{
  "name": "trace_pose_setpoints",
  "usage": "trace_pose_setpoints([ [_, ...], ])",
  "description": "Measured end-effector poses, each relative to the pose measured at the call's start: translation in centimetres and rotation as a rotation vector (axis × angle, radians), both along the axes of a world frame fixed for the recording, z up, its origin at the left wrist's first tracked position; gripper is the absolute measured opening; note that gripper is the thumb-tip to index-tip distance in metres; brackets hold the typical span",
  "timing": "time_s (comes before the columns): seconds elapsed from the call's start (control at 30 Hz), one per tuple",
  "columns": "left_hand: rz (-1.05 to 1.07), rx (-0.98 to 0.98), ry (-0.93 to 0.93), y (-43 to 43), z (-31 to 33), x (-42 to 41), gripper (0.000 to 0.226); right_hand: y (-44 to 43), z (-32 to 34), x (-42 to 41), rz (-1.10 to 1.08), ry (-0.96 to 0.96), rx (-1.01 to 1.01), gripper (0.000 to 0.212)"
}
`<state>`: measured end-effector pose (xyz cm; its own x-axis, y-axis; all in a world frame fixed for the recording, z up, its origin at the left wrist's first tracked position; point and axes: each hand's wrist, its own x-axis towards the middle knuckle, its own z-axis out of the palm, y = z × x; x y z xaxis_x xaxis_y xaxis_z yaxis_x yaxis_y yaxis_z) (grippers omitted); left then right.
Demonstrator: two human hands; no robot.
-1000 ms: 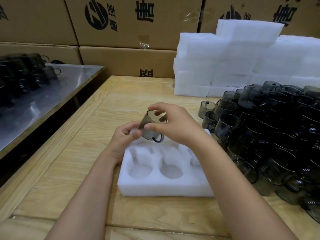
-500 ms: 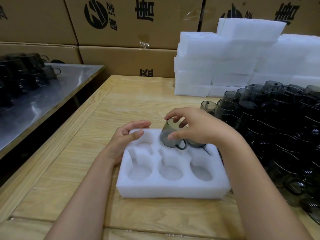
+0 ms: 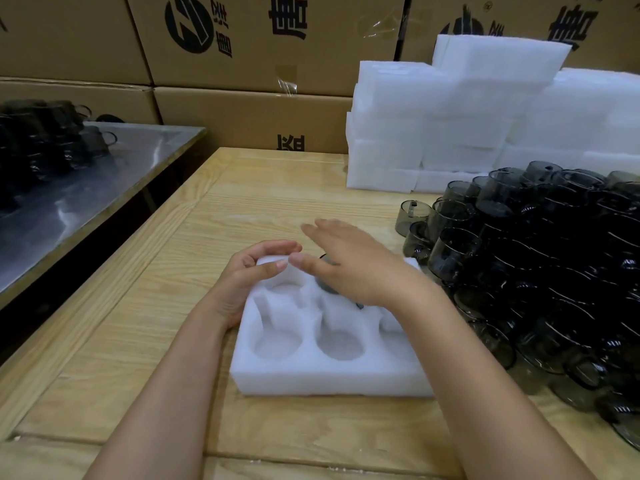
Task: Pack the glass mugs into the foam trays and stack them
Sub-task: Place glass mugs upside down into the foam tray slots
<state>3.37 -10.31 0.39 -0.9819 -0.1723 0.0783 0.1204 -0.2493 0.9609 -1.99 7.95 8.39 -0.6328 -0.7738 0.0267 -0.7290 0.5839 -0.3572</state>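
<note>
Mug [image 3: 325, 287] in back-middle pocket of foam tray [image 3: 329, 379], mostly under right hand [image 3: 353, 268], flat, fingers straight, likely pressing it home. Left hand [image 3: 249, 275] curls round tray's far-left corner. Next: fetch from mug pile [image 3: 536, 271], right side of table [image 3: 242, 209].

Light wood-plank table [image 3: 242, 209] w/ visible grain & seams btwn boards fills the foreground. Left of it, across a dark gap, sits a grey sheet-metal tabletop [image 3: 104, 181], scuffed & reflective. Behind both, brown cardboard cartons [image 3: 249, 116] are stacked in rows like a wall. They're printed w/ a round black logo [image 3: 188, 24] & lg black characters. A clear tape strip [image 3: 287, 81] runs down one carton's front.
</note>
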Motion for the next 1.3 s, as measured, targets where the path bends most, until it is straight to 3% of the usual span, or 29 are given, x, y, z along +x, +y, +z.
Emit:
trace_pose_setpoints([
  [0.17,-0.014,-0.015,-0.001,0.0,0.1,0.0,0.035,-1.4,-3.3,0.8,0.067,-0.024,0.294,0.074],
  [0.3,-0.001,-0.001,-0.015,0.1,0.3,-0.1,0.050,-1.2,-3.4,0.8,0.078,-0.020,0.275,0.073],
  [0.43,0.015,0.042,-0.033,0.1,0.2,-0.1,0.048,-0.2,-1.3,0.5,0.020,-0.120,0.253,0.077],
  [0.5,0.026,0.064,-0.053,0.2,0.1,-0.2,0.049,1.4,0.7,-0.5,-0.086,0.003,0.281,0.079],
  [0.63,0.042,0.066,-0.066,0.2,0.1,-0.2,0.049,6.4,3.9,-2.7,-0.447,0.438,0.398,0.077],
  [0.73,0.039,0.066,-0.066,0.2,0.1,-0.2,0.049,8.8,4.4,-3.2,-0.584,0.326,0.456,0.070],
  [0.9,0.037,0.058,-0.059,0.0,0.0,-0.2,0.047,9.3,4.0,-4.2,-0.545,0.244,0.540,0.039],
  [1.0,0.042,0.044,-0.053,0.0,0.0,-0.2,0.043,9.0,3.8,-4.4,-0.538,0.314,0.502,0.010],
  [1.1,0.045,0.047,-0.050,0.1,0.0,-0.2,0.041,8.9,3.8,-4.3,-0.529,0.334,0.461,0.025],
  [1.3,0.074,0.027,-0.033,0.1,0.0,-0.1,0.035,8.9,5.7,-3.0,-0.367,0.308,0.171,0.022],
])
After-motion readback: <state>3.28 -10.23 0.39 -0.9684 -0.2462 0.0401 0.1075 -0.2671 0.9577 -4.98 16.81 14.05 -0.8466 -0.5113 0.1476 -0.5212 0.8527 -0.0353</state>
